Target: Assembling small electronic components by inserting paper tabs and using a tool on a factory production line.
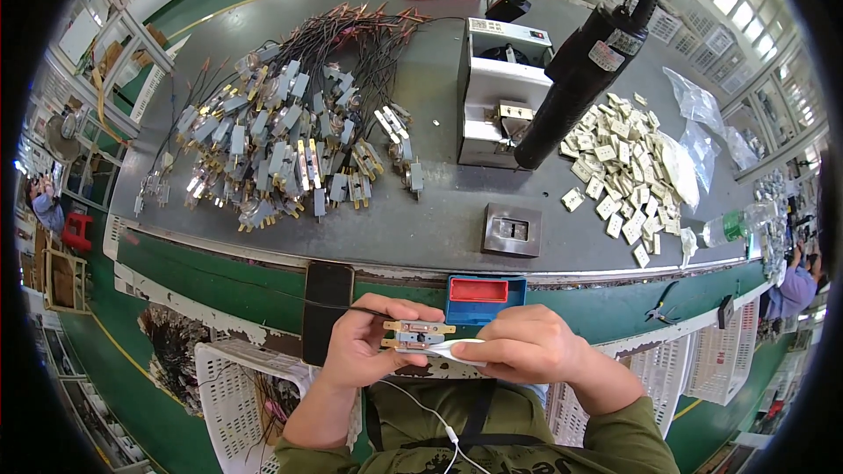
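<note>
Close to my body, my left hand (356, 351) grips a small electrical switch-like part (420, 335) with brass terminals between thumb and fingers. A thin black wire trails from that part off to the left. My right hand (536, 344) is closed around a slim white tapered tool (455, 349), whose tip meets the near side of the part. Its exact kind I cannot make out. Just beyond my hands lies a blue tray with a red inner box (479, 290). A black phone (327, 307) lies beside my left hand.
A heap of wired grey-and-brass parts (281, 132) covers the table's left. A metal machine (492, 96) and a black cylinder (580, 83) stand mid-table, behind a steel block fixture (512, 230). Cream pieces (623, 175) are piled right, near a bottle (733, 226) and pliers (664, 305).
</note>
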Demonstrator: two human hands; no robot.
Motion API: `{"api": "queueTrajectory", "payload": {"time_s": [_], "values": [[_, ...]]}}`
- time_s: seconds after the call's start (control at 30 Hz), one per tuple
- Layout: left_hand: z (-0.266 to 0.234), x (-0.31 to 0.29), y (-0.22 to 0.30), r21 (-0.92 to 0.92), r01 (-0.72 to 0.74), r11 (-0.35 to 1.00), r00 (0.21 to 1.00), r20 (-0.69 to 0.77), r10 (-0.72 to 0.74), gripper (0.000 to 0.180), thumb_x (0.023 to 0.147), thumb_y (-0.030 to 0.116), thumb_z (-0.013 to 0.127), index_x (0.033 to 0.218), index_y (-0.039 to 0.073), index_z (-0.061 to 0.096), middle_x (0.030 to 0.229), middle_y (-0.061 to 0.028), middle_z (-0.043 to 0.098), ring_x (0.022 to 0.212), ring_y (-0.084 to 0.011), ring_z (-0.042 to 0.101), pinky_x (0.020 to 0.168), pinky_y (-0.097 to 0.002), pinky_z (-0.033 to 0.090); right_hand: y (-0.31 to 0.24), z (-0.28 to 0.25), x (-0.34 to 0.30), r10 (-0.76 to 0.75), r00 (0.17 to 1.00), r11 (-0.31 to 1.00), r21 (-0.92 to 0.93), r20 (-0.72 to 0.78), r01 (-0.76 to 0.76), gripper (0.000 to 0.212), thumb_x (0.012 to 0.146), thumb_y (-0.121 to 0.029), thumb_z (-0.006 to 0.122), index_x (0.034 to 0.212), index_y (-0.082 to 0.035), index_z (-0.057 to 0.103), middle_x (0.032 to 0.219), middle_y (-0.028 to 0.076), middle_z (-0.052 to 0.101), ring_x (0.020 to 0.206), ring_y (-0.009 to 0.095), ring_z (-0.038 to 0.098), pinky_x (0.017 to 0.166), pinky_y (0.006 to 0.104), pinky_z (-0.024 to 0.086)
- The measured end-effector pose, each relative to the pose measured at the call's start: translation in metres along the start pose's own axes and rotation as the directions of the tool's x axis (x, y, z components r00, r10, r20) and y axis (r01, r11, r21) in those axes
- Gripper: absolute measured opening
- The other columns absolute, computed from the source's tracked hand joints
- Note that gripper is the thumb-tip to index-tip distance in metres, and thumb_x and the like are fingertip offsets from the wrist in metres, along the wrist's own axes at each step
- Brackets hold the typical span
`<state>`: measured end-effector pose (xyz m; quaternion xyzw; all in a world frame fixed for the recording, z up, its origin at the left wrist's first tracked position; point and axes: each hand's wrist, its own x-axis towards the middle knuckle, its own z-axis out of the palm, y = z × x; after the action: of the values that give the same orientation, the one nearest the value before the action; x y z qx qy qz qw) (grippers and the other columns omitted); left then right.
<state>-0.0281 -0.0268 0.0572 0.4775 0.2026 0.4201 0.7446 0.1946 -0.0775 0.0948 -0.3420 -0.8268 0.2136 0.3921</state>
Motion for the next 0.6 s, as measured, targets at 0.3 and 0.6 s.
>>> {"api": "queueTrajectory", "payload": {"time_s": [0.3,0.6], "values": [[-0.0065,0.0029,-0.0057,-0.049,-0.067,0.997,0.991,0.11,0.072,0.049,0.068,-0.011,0.074,0.107,0.001,0.047,0.114,-0.0273,0.057,0.107,-0.0306,0.059,0.088,-0.0389,0.052,0.0028,-0.0032,-0.0005,-0.002,1.0,1.0,-0.003,0.001,0.002,0.049,0.062,-0.005,0.07,0.11,-0.005,0.061,0.068,0.003,0.051,0.053,0.018,0.052,0.047,0.0316,0.042],[-0.008,0.0067,-0.0096,-0.023,-0.086,0.996,0.992,0.094,0.087,0.048,0.068,-0.009,0.075,0.106,0.002,0.047,0.113,-0.0272,0.057,0.107,-0.0302,0.059,0.089,-0.0399,0.051,0.0073,-0.0034,-0.0024,0.013,1.0,0.998,-0.068,-0.016,-0.014,0.046,0.064,-0.004,0.069,0.11,-0.005,0.061,0.067,0.003,0.051,0.053,0.019,0.052,0.047,0.0319,0.042]]}}
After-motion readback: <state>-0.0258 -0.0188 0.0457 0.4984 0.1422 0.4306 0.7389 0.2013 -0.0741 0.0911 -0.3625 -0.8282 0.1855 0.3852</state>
